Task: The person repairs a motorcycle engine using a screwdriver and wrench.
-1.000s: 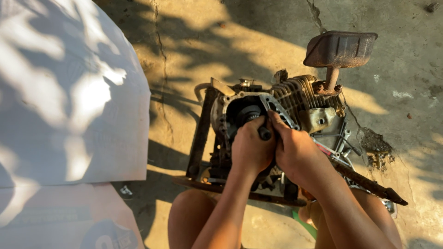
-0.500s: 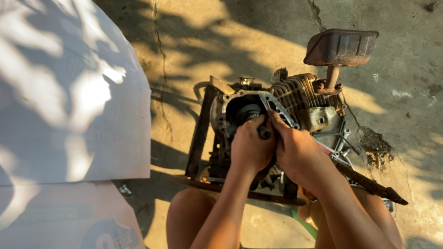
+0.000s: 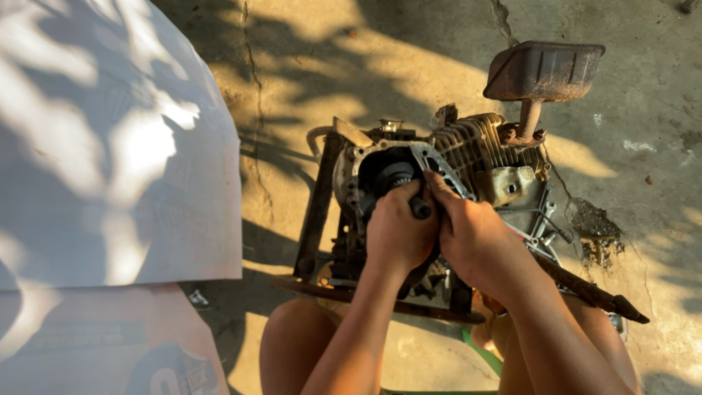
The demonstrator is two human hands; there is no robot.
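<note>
A small, grimy grey metal engine [image 3: 439,190] with its side cover off sits on the cracked concrete floor [image 3: 351,66], right in front of the person's bare knees. Its open crankcase face is turned up and toward the person, and its long axis runs left to right across the view: the open case to the left, the ribbed cooling-fin cylinder [image 3: 472,146] to the right. One rusty brown box-shaped muffler [image 3: 542,69] stands up on a short pipe at the far right end, pointing away from the person. The engine rests on a dark, rusty metal frame [image 3: 316,212]; one of its bars runs away from the person on the left, and another long rusty bar [image 3: 592,292] slants out to the lower right.

Both hands are on the engine, side by side and touching. The left hand [image 3: 398,234] has its fingers curled tight around a short dark round shaft end [image 3: 420,209] that pokes out at the crankcase opening. The right hand [image 3: 472,238] lies against it, fingers [image 3: 441,192] stretched forward and pressed on the rim of the case just above that shaft; whether they grip anything I can't tell.

Counted: one engine, one muffler, two hands. To the left lie two pale sheets, a large white one [image 3: 110,139] dappled with leaf shadow and, under it, a pinkish printed one [image 3: 95,344].
</note>
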